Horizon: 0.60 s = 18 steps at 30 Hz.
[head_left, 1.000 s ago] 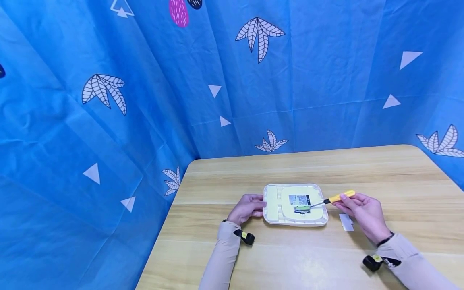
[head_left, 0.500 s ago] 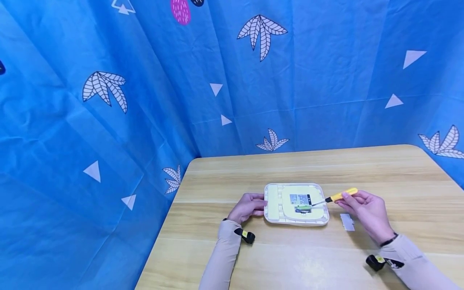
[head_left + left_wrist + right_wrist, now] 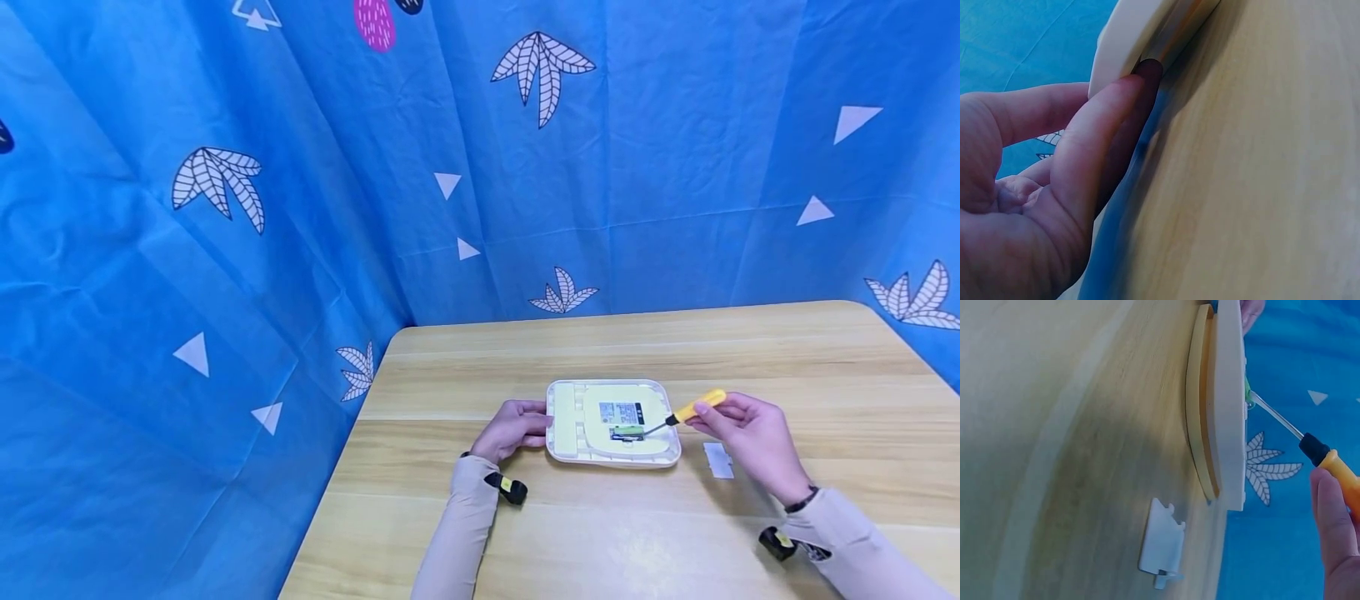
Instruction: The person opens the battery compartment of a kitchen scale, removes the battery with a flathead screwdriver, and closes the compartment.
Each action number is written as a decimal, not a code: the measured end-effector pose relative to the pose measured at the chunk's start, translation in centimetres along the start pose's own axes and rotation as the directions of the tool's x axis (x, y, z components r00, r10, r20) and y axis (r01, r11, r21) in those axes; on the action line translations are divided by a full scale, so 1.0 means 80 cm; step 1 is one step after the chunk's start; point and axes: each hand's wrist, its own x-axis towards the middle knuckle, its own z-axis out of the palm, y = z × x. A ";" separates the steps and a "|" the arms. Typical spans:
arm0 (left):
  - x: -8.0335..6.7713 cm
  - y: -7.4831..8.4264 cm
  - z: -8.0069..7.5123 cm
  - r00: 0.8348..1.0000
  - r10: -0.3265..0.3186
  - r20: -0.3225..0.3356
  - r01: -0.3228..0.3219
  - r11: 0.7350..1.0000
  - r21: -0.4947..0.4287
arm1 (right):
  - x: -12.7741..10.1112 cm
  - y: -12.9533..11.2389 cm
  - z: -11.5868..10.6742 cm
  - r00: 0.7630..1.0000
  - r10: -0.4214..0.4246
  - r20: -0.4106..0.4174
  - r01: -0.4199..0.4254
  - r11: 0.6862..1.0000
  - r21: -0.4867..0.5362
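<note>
A white, rounded rectangular device (image 3: 566, 417) lies on the table with its label side up. My left hand (image 3: 512, 429) grips its left edge, and in the left wrist view the fingers (image 3: 1100, 125) hold the rim. A green battery (image 3: 628, 431) sits in the open compartment below the label. My right hand (image 3: 750, 442) holds a screwdriver (image 3: 696, 407) by its yellow handle, with its metal shaft slanting down to the battery's right end. In the right wrist view, the screwdriver shaft (image 3: 1277, 417) meets green at the device's surface.
A small white cover with tabs (image 3: 718, 460) lies on the wooden table (image 3: 600, 542) to the right of the device, near my right hand. A blue patterned curtain (image 3: 675, 167) hangs behind and to the left of the table.
The screwdriver's tip shifts slightly right off the battery, then its handle moves a little left with my right hand. My left hand and the device stay in place.
</note>
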 end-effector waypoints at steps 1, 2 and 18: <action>0.000 0.000 0.000 1.000 -0.002 0.001 0.002 1.000 -0.002 | 0.000 -0.001 0.001 1.000 -0.011 0.002 0.011 0.999 -0.035; 0.000 0.000 0.000 1.000 -0.004 0.002 0.004 1.000 -0.003 | 0.000 -0.001 0.002 1.000 -0.021 0.003 0.021 0.998 -0.066; 0.001 -0.002 -0.001 1.000 0.000 -0.007 0.000 1.000 -0.003 | -0.003 -0.016 0.017 0.998 -0.064 0.004 0.062 0.944 -0.325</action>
